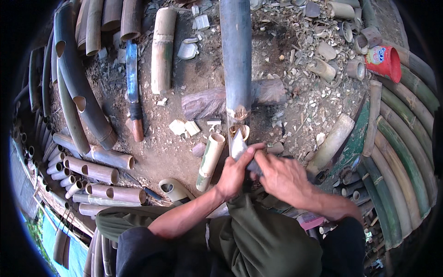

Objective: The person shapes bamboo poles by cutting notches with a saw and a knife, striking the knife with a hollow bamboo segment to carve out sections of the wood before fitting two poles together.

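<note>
While the dark bamboo pole (236,51) runs from the upper edge of the view down toward the person's lap, its near end is hidden behind the hands and the olive trousers (277,235). To its left, brown dirt floor (157,152) stretches as far as the stacked cut tubes (115,193); to its right, the ground runs to a slanting pale tube (332,141) and a curved row of bamboo lengths (410,152).

The floor is strewn with pale wood chips (318,99), thickest at upper right, and a rough log (205,102) lies crosswise under the pole. At lower left, a light blue sheet (76,251) shows beyond the tubes.

The right hand (281,177) is closed around the dark handle of a pointed blade (238,147); the left hand (235,171) is curled about the tool just ahead, its exact hold partly hidden. The blade points away from the person, its tip at an opening cut in the pole.

Just left of the hands a short green-and-cream tube (211,161) lies close beside the pole, crowding that side. Farther off are a thick pale tube (164,51), a long knife (132,74) with a wooden-ended handle, a notched dark tube (76,87) and, at upper right, a tipped red container (390,64).
</note>
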`<state>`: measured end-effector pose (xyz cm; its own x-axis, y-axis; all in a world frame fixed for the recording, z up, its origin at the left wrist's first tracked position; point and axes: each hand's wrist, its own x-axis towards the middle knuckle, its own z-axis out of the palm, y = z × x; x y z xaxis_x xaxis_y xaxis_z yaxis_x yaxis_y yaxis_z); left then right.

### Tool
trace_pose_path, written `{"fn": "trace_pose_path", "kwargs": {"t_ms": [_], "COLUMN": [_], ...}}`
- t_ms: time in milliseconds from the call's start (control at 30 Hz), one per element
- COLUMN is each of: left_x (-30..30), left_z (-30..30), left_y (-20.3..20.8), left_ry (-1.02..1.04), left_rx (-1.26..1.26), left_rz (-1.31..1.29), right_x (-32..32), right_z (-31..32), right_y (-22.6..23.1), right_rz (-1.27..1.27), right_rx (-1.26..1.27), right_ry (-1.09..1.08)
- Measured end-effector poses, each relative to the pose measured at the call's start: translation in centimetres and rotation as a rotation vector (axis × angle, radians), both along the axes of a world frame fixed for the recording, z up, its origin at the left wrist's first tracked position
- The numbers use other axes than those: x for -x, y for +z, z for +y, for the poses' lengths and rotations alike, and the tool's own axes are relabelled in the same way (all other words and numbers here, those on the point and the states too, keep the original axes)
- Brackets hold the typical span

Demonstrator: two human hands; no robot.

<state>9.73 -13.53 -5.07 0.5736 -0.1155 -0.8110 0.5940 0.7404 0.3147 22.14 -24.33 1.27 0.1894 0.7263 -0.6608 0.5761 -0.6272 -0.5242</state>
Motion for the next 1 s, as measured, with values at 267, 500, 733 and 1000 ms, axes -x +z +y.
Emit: {"fn": "trace_pose_path", "kwargs": {"t_ms": [267,500,733,1000], "left_x": [0.1,0.6,0.0,-0.6], "left_z": [-2.7,1.6,5.6,0.3], "left_y": [-2.4,-1.9,-3.1,-2.3], "left_ry": [0.351,-0.112,-0.659,-0.212], "left_rx": [0.450,-0.150,-0.729,-0.269], "left_rz": [0.171,0.193,-0.055,-0.028], "right_x": [-2.6,4.1,10.4,5.1], "right_z": [0.7,-0.4,2.0,-1.9], "right_y": [-1.8,-4.8,-6.5,-3.6], "right_rz": [0.128,0.351,0.250,-0.067], "right_rx": [0.086,0.007,-0.145,-0.160], "right_ry": [0.169,-0.410,-0.897,-0.496]}}
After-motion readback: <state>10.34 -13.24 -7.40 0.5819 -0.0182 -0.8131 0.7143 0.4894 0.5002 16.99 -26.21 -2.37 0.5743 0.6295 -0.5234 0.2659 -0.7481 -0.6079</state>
